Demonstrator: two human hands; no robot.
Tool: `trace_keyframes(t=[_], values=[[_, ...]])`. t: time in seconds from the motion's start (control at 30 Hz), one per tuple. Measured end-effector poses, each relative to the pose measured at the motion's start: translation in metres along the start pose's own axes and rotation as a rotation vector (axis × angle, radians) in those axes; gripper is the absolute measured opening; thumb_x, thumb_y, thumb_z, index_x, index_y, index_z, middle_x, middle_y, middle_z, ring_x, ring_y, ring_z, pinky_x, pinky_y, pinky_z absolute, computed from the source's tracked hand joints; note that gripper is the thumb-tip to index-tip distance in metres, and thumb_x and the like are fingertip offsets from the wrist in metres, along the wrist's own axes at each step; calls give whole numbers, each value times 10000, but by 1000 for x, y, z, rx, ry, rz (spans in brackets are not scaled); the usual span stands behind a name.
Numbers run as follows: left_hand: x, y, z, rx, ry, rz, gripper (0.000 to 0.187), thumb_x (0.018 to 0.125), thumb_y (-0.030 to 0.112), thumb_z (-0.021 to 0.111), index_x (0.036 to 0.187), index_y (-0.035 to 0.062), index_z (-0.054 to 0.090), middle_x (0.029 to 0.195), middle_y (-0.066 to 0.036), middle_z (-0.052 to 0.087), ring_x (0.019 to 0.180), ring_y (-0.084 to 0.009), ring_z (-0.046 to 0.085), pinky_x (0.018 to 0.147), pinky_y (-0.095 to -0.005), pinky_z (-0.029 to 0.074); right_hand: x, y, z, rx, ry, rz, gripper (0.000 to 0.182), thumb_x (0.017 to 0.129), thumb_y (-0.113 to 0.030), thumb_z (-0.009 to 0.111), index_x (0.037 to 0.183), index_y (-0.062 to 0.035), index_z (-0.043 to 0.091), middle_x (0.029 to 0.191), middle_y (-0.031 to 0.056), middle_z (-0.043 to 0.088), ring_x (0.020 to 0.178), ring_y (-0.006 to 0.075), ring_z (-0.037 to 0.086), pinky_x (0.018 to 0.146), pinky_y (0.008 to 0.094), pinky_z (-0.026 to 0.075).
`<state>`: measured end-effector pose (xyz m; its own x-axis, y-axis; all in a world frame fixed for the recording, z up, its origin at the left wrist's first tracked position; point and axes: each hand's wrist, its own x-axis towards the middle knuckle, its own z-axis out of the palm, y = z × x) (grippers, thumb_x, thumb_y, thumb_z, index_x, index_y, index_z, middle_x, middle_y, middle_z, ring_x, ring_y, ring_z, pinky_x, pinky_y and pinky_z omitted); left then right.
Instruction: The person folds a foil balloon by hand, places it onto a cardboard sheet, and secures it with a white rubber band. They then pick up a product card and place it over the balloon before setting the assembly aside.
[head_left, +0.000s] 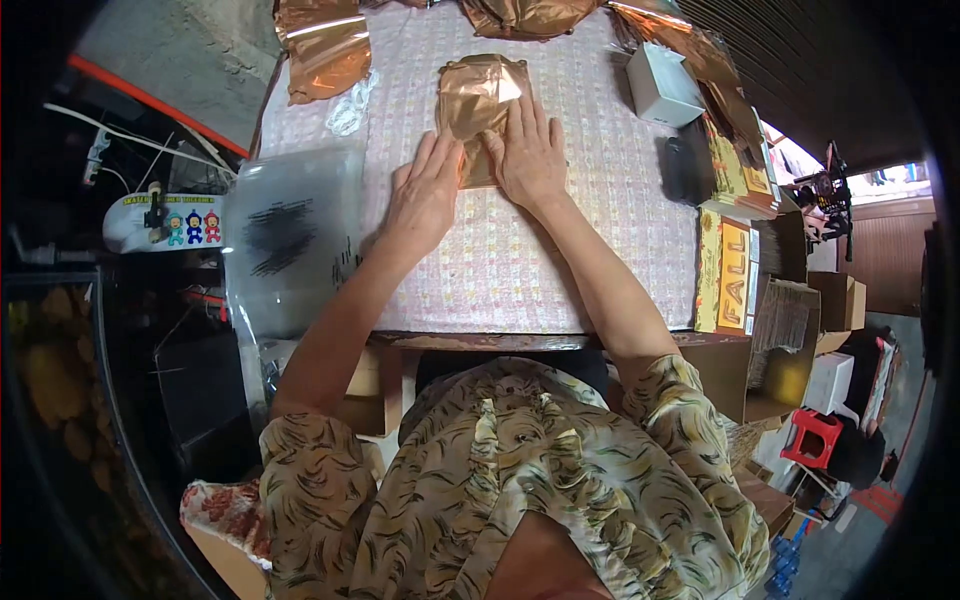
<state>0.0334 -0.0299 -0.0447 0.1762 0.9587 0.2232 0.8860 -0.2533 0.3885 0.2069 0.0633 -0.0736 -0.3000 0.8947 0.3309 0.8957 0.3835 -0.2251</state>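
A shiny copper-coloured foil piece (472,98), roughly rectangular, lies on the checked cloth in front of me. My left hand (425,190) rests at its lower left edge, fingers stretched out and touching it. Across its right side lies my right hand (530,158), palm down with fingers extended and the thumb on the foil. Both hands press it against the cloth, and neither grips anything. Part of the foil is hidden under the fingers.
More copper foil (325,50) lies at the far left, with another foil bundle (530,15) at the back. Crumpled clear plastic (350,105) and a stack of plastic sheets (295,225) are on the left. A white box (663,88) and FALL boxes (733,275) line the right edge.
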Motion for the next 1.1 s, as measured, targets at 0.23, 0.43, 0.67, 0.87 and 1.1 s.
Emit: trace_keyframes(t=[0.23,0.43,0.67,0.87,1.1], values=[[-2,4,0,93,-45,-57,489,1039,137,463,1516,34,427,1642,-125,330,1520,-332,290,1182,-649,153,50,18,-35,140,-33,203,591,866,-255,705,1379,-23,524,1459,201,525,1350,355,490,1112,502,386],[0,5,-4,102,-93,-80,535,1023,104,493,1545,45,394,1646,-125,333,1539,-328,254,1194,-625,147,115,54,-19,271,-237,367,450,757,-327,811,1053,-4,706,1122,219,717,1070,349,689,901,448,542],[-1,-1,3,87,-63,-50,530,1001,91,500,1522,36,417,1639,-139,334,1526,-340,272,1188,-634,150,135,55,-15,218,-296,361,437,717,-355,879,888,28,758,883,211,752,811,316,741,734,402,573],[3,-4,0,-124,91,-64,614,966,149,616,1504,-12,369,1561,-237,391,1455,-376,367,1178,-545,246,133,76,6,493,-174,352,259,747,-213,899,849,-15,767,738,92,719,596,150,609,557,335,480],[4,-9,0,-150,209,-19,723,922,173,704,1497,-57,330,1481,-293,459,1376,-416,453,1126,-484,368,125,66,-34,900,-416,507,212,781,-184,889,797,-22,753,661,30,666,495,114,520,455,298,373]])
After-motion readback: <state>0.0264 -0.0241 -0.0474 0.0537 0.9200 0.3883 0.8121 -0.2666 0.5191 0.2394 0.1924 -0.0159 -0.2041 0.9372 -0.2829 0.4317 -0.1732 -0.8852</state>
